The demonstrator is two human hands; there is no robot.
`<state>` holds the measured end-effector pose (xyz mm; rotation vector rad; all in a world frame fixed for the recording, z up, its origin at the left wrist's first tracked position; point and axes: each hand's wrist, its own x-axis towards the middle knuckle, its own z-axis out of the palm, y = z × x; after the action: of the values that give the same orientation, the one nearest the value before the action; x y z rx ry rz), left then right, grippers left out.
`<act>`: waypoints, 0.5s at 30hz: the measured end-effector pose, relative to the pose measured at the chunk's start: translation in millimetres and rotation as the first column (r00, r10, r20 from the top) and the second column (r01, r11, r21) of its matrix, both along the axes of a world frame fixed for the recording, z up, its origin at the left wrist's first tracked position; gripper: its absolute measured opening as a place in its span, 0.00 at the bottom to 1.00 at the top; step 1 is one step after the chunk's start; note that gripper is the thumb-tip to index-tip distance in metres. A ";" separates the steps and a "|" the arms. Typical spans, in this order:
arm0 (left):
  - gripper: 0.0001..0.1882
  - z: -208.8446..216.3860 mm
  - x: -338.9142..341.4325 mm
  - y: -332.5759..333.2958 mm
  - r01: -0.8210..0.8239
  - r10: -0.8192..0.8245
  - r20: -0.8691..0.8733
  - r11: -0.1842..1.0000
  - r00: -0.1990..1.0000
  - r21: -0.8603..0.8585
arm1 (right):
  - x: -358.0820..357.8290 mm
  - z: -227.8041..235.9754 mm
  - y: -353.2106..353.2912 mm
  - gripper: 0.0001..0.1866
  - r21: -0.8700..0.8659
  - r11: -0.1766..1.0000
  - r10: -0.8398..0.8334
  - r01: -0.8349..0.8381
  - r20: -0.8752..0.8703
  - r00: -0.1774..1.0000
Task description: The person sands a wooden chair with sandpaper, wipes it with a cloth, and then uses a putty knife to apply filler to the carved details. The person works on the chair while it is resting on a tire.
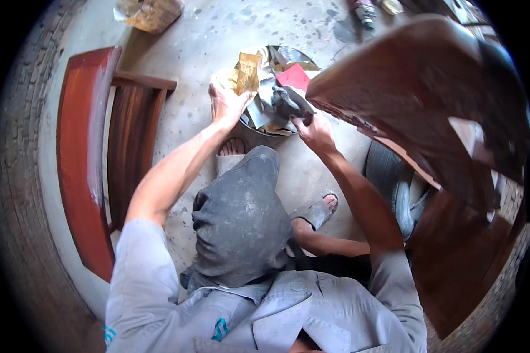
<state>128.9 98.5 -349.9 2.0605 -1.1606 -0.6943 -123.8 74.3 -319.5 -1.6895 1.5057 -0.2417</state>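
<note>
Grey cloth shirt (241,317) nearest, our left hand (227,106) grips flat gold sheeting (248,72), right hand (317,132) crumpled charcoal sheeting (288,102), at a round dark-rimmed tub (260,131) of remaining scraps (293,77).

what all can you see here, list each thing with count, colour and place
round container: 1, dark rim, on the floor, centre
yellow-brown sheet: 1, above the container's left side
dark grey piece: 1, container's right side
red sheet: 1, in the container
other scraps: several, mixed colours, in the container
wooden furniture: 1, red-brown, left
large wooden piece: 1, dark brown, right
tyre: at least 1, black, right
tub: 1, stained tan, upper left
tool: 1, pinkish and dark, top
trousers: dark grey, centre
shirt: 1, light grey, bottom
sandals: 2, greyish, on the feet
left hand: 1, bare, holding the yellow-brown sheet
right hand: 1, bare, holding the dark grey piece
</note>
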 end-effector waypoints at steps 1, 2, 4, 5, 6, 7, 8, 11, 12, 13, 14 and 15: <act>0.41 -13.4 2.9 -3.8 -0.058 0.077 -0.128 0.988 0.989 0.144 | -6.7 -8.0 8.6 0.22 0.040 0.997 -0.071 0.069 0.072 0.995; 0.34 -25.5 9.0 -3.8 -0.113 0.184 -0.221 0.948 0.958 0.296 | -8.7 0.1 17.9 0.21 0.055 0.996 -0.077 0.070 0.139 0.987; 0.21 -27.7 9.9 -15.0 0.022 0.178 -0.382 0.885 0.907 0.464 | -26.8 5.3 35.0 0.19 0.126 0.990 -0.075 0.062 0.104 0.992; 0.15 -33.0 4.7 -16.2 0.025 0.174 -0.333 0.854 0.927 0.519 | -37.2 0.9 55.7 0.19 0.186 0.978 0.089 -0.094 0.039 0.995; 0.17 -46.7 15.7 -11.0 0.059 0.154 -0.314 0.815 0.937 0.577 | -43.5 -8.2 79.1 0.20 0.254 0.930 0.271 -0.265 0.012 0.962; 0.17 -40.4 14.0 -16.3 0.063 0.266 -0.382 0.746 0.885 0.664 | -54.9 -14.5 100.4 0.21 0.316 0.857 0.434 -0.408 -0.014 0.901; 0.17 -31.2 12.1 -20.5 0.071 0.329 -0.441 0.730 0.835 0.680 | -61.1 -10.5 127.6 0.24 0.497 0.719 0.522 -0.486 0.076 0.850; 0.17 -36.2 13.6 -10.3 0.019 0.356 -0.428 0.750 0.831 0.662 | -29.5 52.8 193.4 0.33 0.755 0.194 0.854 -0.626 0.184 0.487; 0.17 -42.3 16.4 -4.7 -0.038 0.388 -0.393 0.750 0.834 0.660 | -26.2 62.1 213.3 0.41 0.762 0.172 0.843 -0.624 0.214 0.493; 0.16 -45.0 14.7 -1.3 -0.083 0.413 -0.365 0.749 0.834 0.657 | -23.5 69.9 233.5 0.49 0.771 0.156 0.830 -0.617 0.236 0.505; 0.16 -20.8 1.6 -14.1 -0.089 0.468 -0.436 0.753 0.769 0.652 | -42.8 50.4 300.3 0.51 0.791 0.292 0.629 -0.538 0.265 0.731; 0.16 -18.3 0.2 -12.5 -0.138 0.463 -0.360 0.747 0.810 0.650 | -45.3 44.8 329.4 0.51 0.808 0.293 0.632 -0.511 0.238 0.738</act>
<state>129.0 86.0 -368.3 2.2738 -0.2706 -1.4642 -169.1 403.7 -274.8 -1.2718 0.7114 0.9095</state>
